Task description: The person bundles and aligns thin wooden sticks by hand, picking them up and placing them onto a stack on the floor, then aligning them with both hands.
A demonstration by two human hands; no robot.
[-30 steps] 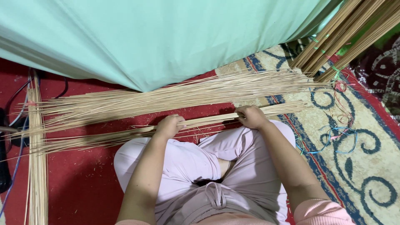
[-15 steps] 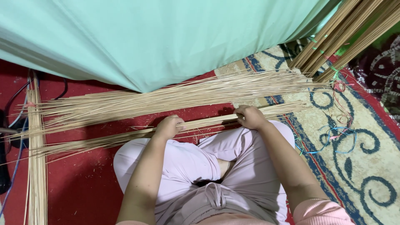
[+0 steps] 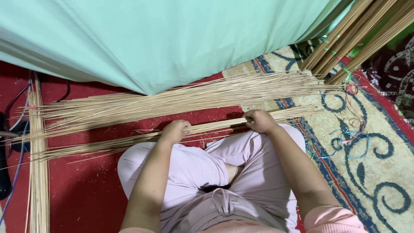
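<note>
Just above the knees, dead centre, both hands are down on a thin bundle (image 3: 215, 126) of pale sticks. Left hand (image 3: 174, 131) has its fingers curled over the bundle, knuckles up, clamped around it; the fingertips tuck underneath and can't be made out. Right hand (image 3: 260, 121) does the same a little toward 3 o'clock, fingers wrapped tight and pressed together, tips hidden too. The bundle lies on the red mat (image 3: 82, 190), long axis running from about 8 o'clock to 2 o'clock, the far end pointing over the patterned rug (image 3: 371, 172), the near end fanning out loose toward the left edge. The stretch between the two fists is straight and tight; beyond the left hand the sticks splay apart.

Out toward 12 o'clock, a far bigger heap (image 3: 181, 101) of the same sticks lies nearly parallel, well spread, its upper edge slipping under the green cloth (image 3: 172, 39), so how deep it goes is hidden. At 9 o'clock another stack (image 3: 38, 172) runs straight up and down, cut off at the bottom edge. At 1 o'clock, thicker bundles (image 3: 362, 30) lean away out of frame. Coloured strings (image 3: 345, 138) lie tangled on the rug at 3 o'clock. Dark cables (image 3: 17, 125) at far left are hard to read.
</note>
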